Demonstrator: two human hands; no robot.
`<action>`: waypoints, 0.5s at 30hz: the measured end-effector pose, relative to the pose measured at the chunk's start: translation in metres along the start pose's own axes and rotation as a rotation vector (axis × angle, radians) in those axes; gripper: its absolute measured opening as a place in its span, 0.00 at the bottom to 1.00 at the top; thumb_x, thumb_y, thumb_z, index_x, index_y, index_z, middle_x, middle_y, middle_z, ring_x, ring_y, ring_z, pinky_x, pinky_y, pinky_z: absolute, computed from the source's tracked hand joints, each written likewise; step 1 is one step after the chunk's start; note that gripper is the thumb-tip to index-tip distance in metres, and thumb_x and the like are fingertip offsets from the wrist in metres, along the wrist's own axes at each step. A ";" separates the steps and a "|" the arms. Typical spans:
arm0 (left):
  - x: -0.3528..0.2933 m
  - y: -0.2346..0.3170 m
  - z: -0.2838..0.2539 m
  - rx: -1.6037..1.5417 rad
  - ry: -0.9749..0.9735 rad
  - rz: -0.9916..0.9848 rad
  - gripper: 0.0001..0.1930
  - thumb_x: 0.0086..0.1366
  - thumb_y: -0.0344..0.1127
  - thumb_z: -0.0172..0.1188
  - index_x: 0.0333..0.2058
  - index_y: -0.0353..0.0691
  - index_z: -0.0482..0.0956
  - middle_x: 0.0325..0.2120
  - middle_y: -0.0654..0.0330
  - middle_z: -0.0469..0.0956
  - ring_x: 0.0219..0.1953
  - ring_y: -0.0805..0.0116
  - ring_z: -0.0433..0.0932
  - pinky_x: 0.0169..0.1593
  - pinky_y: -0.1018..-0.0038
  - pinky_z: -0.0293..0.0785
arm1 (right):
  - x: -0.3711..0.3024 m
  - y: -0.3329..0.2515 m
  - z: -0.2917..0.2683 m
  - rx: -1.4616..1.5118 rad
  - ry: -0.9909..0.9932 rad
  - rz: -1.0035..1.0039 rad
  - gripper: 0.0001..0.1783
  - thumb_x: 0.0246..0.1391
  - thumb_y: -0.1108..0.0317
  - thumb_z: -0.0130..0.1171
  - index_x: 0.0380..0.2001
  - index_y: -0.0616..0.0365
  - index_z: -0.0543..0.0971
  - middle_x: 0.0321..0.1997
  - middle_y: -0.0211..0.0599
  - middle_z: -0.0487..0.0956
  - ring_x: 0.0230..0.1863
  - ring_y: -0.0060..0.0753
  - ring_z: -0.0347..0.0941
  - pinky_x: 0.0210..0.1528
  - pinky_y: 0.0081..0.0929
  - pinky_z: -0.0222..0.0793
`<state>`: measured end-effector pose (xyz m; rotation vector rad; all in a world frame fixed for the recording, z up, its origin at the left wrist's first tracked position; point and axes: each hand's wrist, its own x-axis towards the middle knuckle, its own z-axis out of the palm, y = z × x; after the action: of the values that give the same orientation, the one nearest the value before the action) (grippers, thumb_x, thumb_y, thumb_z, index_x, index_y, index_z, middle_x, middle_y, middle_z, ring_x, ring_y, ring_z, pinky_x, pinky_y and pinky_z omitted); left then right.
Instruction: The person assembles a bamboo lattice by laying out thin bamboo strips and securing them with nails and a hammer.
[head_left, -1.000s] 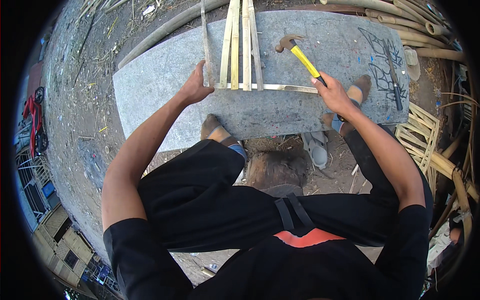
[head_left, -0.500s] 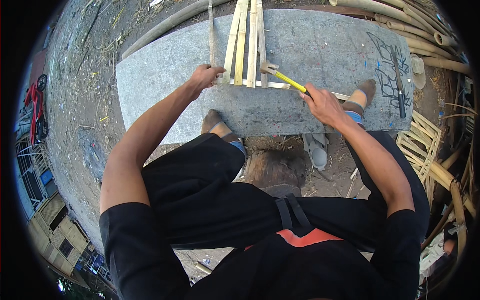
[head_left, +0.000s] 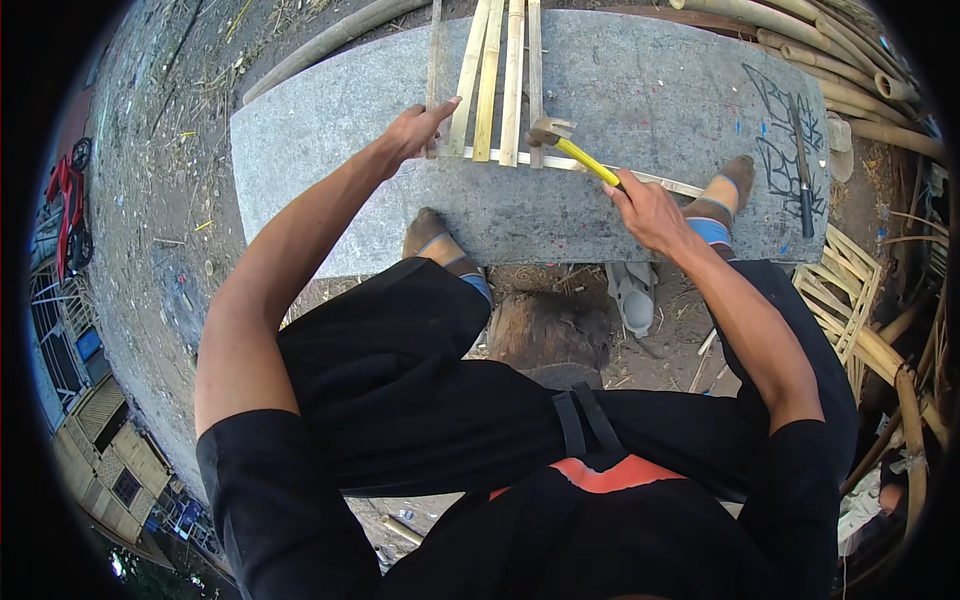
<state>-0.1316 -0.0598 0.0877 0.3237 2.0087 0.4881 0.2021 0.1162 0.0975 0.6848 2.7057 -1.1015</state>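
My right hand (head_left: 650, 212) is closed round the black grip of a claw hammer (head_left: 585, 158) with a yellow handle. The hammer's metal head is over the lower end of the rightmost upright bamboo slat. My left hand (head_left: 412, 135) is at the lower end of the leftmost bamboo slat (head_left: 434, 60), thumb and fingers about it, one finger stretched toward the neighbouring slat. Several pale upright slats (head_left: 488, 80) fan out away from me. Their near ends lie on a thin bamboo crosspiece (head_left: 570, 164), whose right end reaches my right foot.
A grey board (head_left: 330, 130) carries the slats and both my feet. A dark long-handled tool (head_left: 803, 175) lies at its right. Bamboo poles (head_left: 830, 50) are piled beyond, and a slatted bamboo frame (head_left: 845, 290) stands at the right. A log (head_left: 548, 335) and a grey clog (head_left: 632, 305) are below.
My left hand has shifted up slightly along the leftmost slat, with a finger now stretched out. The hammer head has turned a little and stays near the rightmost slat.
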 end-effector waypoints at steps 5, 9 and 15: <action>-0.010 0.002 0.000 -0.043 -0.002 0.037 0.50 0.66 0.71 0.46 0.61 0.19 0.62 0.51 0.36 0.72 0.54 0.47 0.73 0.55 0.56 0.71 | -0.006 -0.018 -0.017 0.143 0.099 -0.116 0.15 0.68 0.57 0.51 0.40 0.60 0.69 0.19 0.55 0.74 0.24 0.67 0.73 0.27 0.55 0.64; -0.002 0.004 -0.005 -0.052 0.011 0.070 0.52 0.66 0.72 0.44 0.63 0.19 0.60 0.52 0.36 0.72 0.55 0.47 0.73 0.56 0.55 0.70 | -0.018 -0.011 -0.004 0.089 0.104 0.017 0.15 0.68 0.57 0.51 0.40 0.60 0.68 0.17 0.54 0.73 0.23 0.65 0.72 0.25 0.52 0.64; -0.010 0.004 -0.006 0.022 -0.080 0.022 0.47 0.69 0.71 0.36 0.69 0.31 0.52 0.60 0.38 0.63 0.59 0.50 0.70 0.61 0.55 0.69 | -0.015 -0.023 -0.016 0.158 0.107 0.034 0.13 0.68 0.60 0.51 0.40 0.61 0.68 0.18 0.55 0.73 0.24 0.65 0.74 0.22 0.48 0.64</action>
<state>-0.1320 -0.0618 0.0993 0.3730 1.9355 0.4602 0.2058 0.1077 0.1282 0.8327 2.7040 -1.3169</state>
